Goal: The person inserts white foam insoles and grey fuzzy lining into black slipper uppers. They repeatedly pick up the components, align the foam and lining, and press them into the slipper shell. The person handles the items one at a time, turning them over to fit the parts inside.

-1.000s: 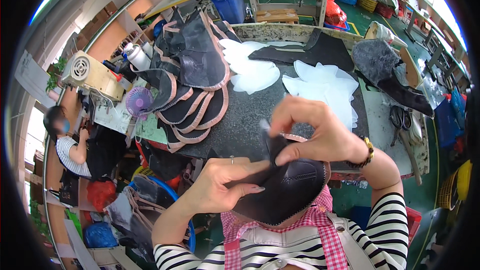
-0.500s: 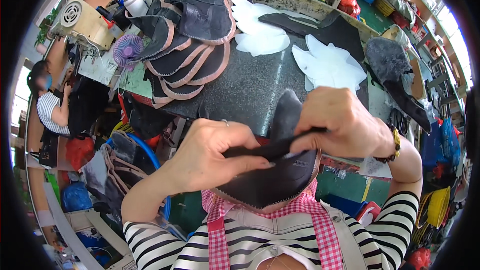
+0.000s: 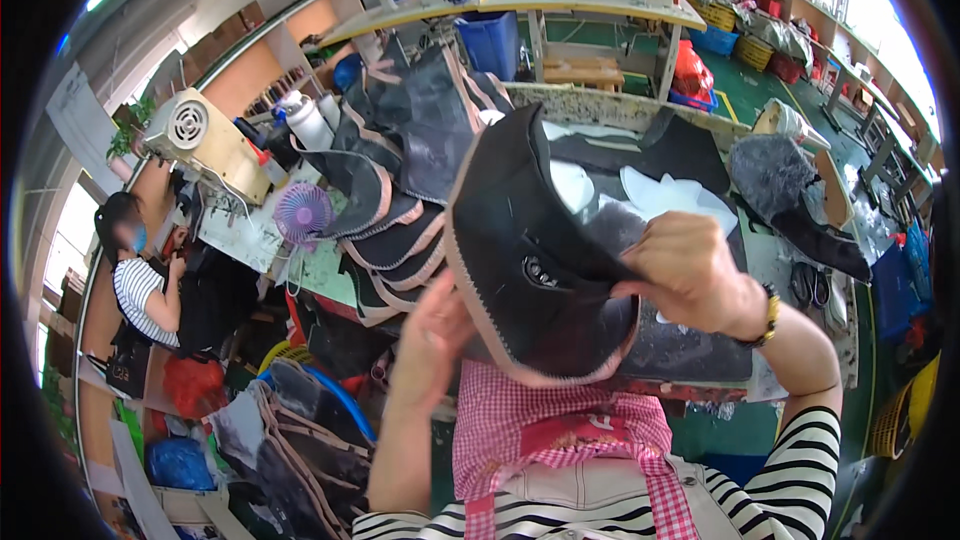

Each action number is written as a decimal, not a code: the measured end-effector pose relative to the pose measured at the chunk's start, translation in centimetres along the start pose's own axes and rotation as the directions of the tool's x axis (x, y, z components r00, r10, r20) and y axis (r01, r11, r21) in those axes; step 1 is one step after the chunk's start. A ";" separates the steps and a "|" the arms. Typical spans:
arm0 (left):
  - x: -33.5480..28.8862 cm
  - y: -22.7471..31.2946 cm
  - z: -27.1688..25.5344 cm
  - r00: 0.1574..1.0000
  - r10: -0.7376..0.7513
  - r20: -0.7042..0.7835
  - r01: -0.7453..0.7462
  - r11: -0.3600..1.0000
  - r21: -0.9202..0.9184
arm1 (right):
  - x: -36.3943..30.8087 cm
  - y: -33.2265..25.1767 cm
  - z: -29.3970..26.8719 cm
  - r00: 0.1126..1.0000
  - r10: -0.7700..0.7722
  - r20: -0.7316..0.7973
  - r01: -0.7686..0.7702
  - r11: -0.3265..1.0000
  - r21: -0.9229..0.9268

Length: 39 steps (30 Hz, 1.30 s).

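Note:
A large black sewn piece (image 3: 510, 230) with a pink, zigzag-stitched edge is held up over the front of the bench, folded round into a curve. A small oval emblem shows on its black face. My right hand (image 3: 690, 270) is closed on the piece's right edge, thumb below and fingers curled over. At the piece's lower left edge is my left hand (image 3: 440, 325), smeared by motion; whether its fingers grip the edge I cannot tell. Left of the piece lies a stack of similar black pieces with pink edges (image 3: 405, 250).
White petal-shaped sheets (image 3: 670, 202) lie on the dark bench top behind the piece. A purple fan (image 3: 302, 213) and a beige machine (image 3: 205, 140) stand at the left. A co-worker (image 3: 150, 285) works farther left. Grey fluffy material (image 3: 775, 158) lies at the right.
The black piece has risen from near my lap and opened out, its emblem face showing. My left hand has let go of the folded part and moved down. The view has tilted up.

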<state>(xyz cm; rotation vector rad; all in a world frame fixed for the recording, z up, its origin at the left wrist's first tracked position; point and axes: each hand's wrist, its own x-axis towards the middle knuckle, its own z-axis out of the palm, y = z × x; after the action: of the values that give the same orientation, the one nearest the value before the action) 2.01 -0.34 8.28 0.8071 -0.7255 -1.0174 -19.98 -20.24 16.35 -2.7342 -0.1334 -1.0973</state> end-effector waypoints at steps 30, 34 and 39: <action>-3.0 -8.1 8.9 0.744 0.269 0.612 -0.661 0.159 0.734 | -7.9 7.3 -3.5 0.465 0.630 0.623 -0.884 0.369 0.286; 3.9 -0.8 3.8 0.841 0.508 0.184 -0.231 0.030 0.972 | -7.3 10.7 4.9 0.499 0.396 0.771 -0.865 0.282 0.415; 9.1 -3.9 -0.2 0.984 -0.089 -0.157 0.179 0.387 0.904 | -7.1 14.1 10.7 0.504 0.254 0.826 -0.858 0.033 0.513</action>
<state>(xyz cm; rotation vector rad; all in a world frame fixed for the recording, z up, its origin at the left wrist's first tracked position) 3.69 -9.91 6.20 1.9197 -1.1918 -0.6326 -15.68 -31.83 1.87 -1.5037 0.2732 0.1533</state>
